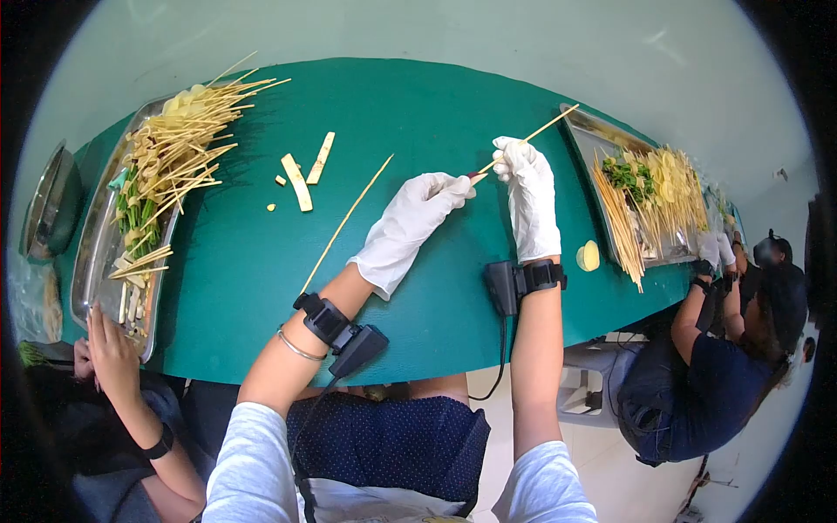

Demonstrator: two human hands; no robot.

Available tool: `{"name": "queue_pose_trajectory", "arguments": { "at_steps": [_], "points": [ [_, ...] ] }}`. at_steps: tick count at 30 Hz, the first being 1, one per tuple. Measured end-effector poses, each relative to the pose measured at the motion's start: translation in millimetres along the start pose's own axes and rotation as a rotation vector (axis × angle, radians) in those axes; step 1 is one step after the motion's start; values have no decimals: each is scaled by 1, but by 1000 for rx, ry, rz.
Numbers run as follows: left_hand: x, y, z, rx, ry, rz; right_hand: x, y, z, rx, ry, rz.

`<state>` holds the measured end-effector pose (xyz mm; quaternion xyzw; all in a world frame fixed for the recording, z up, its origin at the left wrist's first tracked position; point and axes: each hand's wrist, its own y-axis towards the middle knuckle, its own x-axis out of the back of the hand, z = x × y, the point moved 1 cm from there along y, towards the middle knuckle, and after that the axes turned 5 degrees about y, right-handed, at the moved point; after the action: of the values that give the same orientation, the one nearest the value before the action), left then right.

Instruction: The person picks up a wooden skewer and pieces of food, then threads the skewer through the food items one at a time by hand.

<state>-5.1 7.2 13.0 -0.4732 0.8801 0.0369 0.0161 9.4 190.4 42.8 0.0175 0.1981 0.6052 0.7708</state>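
Note:
My right hand (528, 187), in a white glove, is closed round a bamboo skewer (551, 123), which slants up to the right past the fingers. My left hand (418, 218), gloved too, pinches a small food piece (477, 178), pale with a dark red edge, at the lower end of that skewer. The fingers hide most of the piece, and I cannot tell what food it is. A loose skewer (352, 212) lies on the green table (418, 340) left of my left forearm. Pale cut strips (297, 182) rest farther left.
At the left, a metal tray (87, 261) holds skewered food and greens; a co-worker's hand (113, 353) is at its near end. A second tray (602, 131) of skewers stands right, with a person (741, 349) beside it. A pale yellow slice (588, 255) lies near my right wrist.

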Motion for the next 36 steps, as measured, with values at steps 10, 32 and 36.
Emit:
{"name": "queue_pose_trajectory", "arguments": {
  "at_steps": [10, 32, 36],
  "points": [
    [-1, -1, 0, -191, 301, -240, -3, -4, -2, -33, -15, 21],
    [-2, -7, -2, -101, -20, 96, -6, -3, 2, 44, 289, -39],
    [1, -8, -2, -72, -2, 102, -10, -4, 4, 19, 291, -56]
  ]
}}
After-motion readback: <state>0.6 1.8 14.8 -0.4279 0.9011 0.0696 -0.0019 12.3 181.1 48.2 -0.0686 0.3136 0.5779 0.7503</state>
